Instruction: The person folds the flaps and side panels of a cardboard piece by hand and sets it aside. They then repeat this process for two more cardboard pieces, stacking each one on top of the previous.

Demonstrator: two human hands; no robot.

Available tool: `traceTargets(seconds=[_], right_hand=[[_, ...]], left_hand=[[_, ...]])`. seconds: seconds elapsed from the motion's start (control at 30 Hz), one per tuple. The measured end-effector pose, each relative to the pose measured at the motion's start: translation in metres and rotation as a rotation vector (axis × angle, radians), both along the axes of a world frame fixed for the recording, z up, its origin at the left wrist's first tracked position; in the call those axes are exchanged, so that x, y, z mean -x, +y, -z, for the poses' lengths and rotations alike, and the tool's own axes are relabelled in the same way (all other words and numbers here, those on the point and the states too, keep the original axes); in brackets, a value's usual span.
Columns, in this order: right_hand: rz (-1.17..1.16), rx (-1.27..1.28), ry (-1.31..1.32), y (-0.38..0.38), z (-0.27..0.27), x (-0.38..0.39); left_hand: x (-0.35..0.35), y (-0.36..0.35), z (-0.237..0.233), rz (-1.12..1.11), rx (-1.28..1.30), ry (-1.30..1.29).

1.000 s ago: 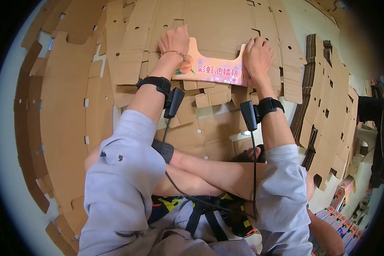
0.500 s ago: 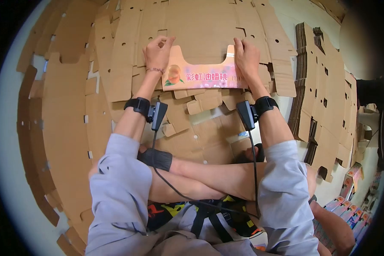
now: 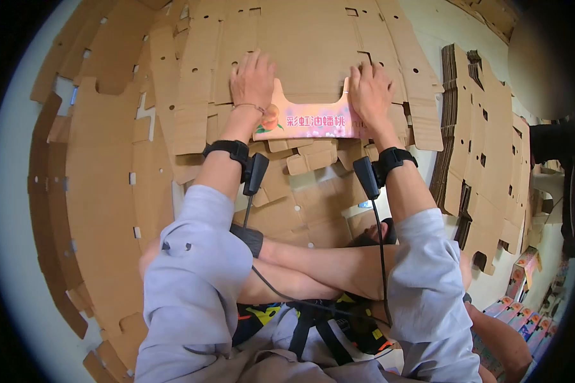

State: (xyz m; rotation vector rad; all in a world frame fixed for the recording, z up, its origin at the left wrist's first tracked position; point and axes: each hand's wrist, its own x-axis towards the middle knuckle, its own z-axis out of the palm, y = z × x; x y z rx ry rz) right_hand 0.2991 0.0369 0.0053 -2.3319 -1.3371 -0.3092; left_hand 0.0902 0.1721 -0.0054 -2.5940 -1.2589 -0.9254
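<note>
In the head view a pink and orange printed cardboard flap [image 3: 316, 121], showing a peach picture and pink lettering, lies at the near edge of a large brown flattened carton [image 3: 306, 60]. My left hand [image 3: 253, 80] rests flat at the flap's left end, fingers stretched forward over the brown board. At the opposite end, my right hand [image 3: 371, 92] is laid on the flap and board with its fingers apart. Both palms face down, and their undersides are hidden. Between the hands, the flap's upper edge has a wide cut-out.
Brown cardboard sheets [image 3: 102, 191] cover the left side. A stack of flattened cartons [image 3: 485, 140] stands on the right. Loose cardboard pieces [image 3: 313, 157] lie between the flap and my crossed legs. Colourful printed boxes [image 3: 524, 319] sit at the lower right, near another person's limb.
My left hand has moved right and its curled fingers have stretched out flat. My right hand has gone from a pinch at the flap's tip to lying spread over its right end.
</note>
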Motion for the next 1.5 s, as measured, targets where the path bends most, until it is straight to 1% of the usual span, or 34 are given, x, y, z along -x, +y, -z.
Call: traceTargets(seconds=[0.03, 0.13, 0.27, 0.33, 0.4, 0.43, 0.53, 0.67, 0.77, 0.8, 0.93, 1.13, 1.23, 1.3, 1.33, 1.5], right_hand=[[-0.003, -0.006, -0.048, 0.0, 0.004, -0.001], [0.001, 0.111, -0.031, 0.003, 0.009, -0.003], [0.012, 0.187, -0.012, 0.007, 0.008, -0.004], [0.018, 0.159, -0.023, 0.008, 0.013, -0.006], [0.023, 0.147, -0.035, 0.004, 0.017, -0.005], [0.025, 0.144, -0.048, 0.005, 0.018, -0.005], [0.011, 0.127, -0.059, 0.005, 0.017, -0.007], [0.049, 0.121, -0.069, 0.003, 0.006, 0.003], [-0.217, -0.022, -0.329, -0.005, 0.008, 0.008], [-0.264, -0.005, -0.288, -0.01, 0.009, 0.014], [-0.21, 0.087, -0.2, -0.023, 0.002, 0.026], [-0.213, 0.077, -0.194, -0.053, 0.002, 0.055], [-0.227, 0.045, -0.144, -0.055, 0.002, 0.057], [-0.232, 0.05, -0.137, -0.056, 0.007, 0.057], [-0.227, 0.058, -0.133, -0.055, 0.007, 0.057], [-0.227, 0.063, -0.094, -0.053, 0.001, 0.051]], left_hand=[[-0.001, 0.0, 0.003, -0.044, 0.03, 0.036], [-0.002, 0.003, 0.007, -0.048, 0.081, 0.058], [-0.001, 0.003, 0.004, -0.056, 0.058, 0.2], [-0.005, 0.002, -0.002, -0.027, 0.073, 0.241], [-0.007, -0.005, 0.009, 0.096, 0.112, 0.183], [-0.011, -0.011, 0.006, 0.157, 0.13, 0.148], [-0.013, -0.062, -0.006, 0.09, 0.137, 0.187], [-0.012, -0.071, -0.014, 0.054, 0.213, 0.291], [-0.014, -0.065, -0.014, 0.08, 0.207, 0.287], [-0.013, -0.063, -0.011, 0.089, 0.192, 0.271], [-0.013, -0.062, -0.012, 0.114, 0.16, 0.268], [-0.009, -0.072, -0.012, 0.076, 0.182, 0.309], [-0.007, -0.073, -0.008, 0.072, 0.13, 0.334], [-0.006, -0.075, -0.003, 0.097, 0.126, 0.259], [-0.009, -0.071, -0.007, 0.108, 0.106, 0.213], [-0.01, -0.075, -0.025, 0.091, 0.204, 0.288]])
